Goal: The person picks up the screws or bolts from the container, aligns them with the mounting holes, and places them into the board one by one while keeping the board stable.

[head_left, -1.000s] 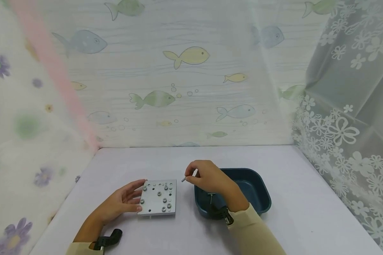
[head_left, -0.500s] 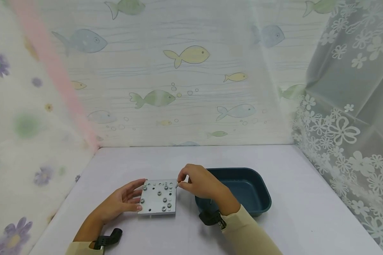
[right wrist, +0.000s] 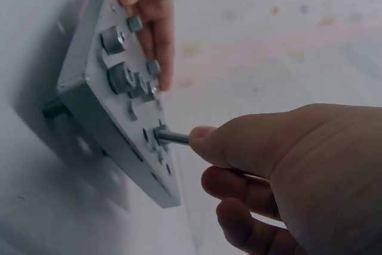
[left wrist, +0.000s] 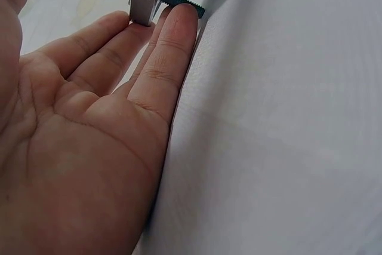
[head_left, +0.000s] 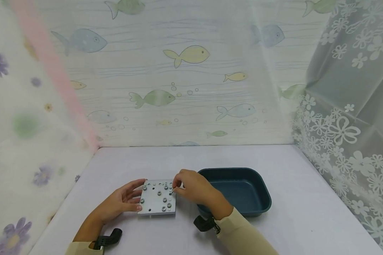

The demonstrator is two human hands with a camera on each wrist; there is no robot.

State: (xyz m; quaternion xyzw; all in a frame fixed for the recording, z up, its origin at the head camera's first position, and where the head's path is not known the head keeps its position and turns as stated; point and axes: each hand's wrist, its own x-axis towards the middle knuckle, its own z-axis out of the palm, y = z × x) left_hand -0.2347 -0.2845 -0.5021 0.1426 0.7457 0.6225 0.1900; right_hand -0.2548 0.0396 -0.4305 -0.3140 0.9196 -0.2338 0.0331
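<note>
A silver metal plate (head_left: pixel 153 201) with holes and several socket-head bolts (right wrist: pixel 121 79) stands raised off the white table. My left hand (head_left: pixel 122 199) holds it by the left side, thumb at the near corner and fingers along the far side. Threaded bolt ends (left wrist: pixel 182 3) stick out under the plate in the left wrist view, beside the fingertips. My right hand (head_left: pixel 194 187) pinches a thin metal pin (right wrist: pixel 175 138) between thumb and fingers, over the plate's right side. The pin's far end meets the plate's face at a hole in the right wrist view.
Right of the plate, a dark blue rectangular tub (head_left: pixel 265 193) stands on the white table (head_left: pixel 293 230), partly behind my right forearm. Fish-patterned cloth hangs behind the table, with a lace curtain (head_left: pixel 344 141) to the right.
My right hand has moved left and slightly down from beside the tub, bringing the pin onto the plate's right side. The left hand and plate have stayed still.
</note>
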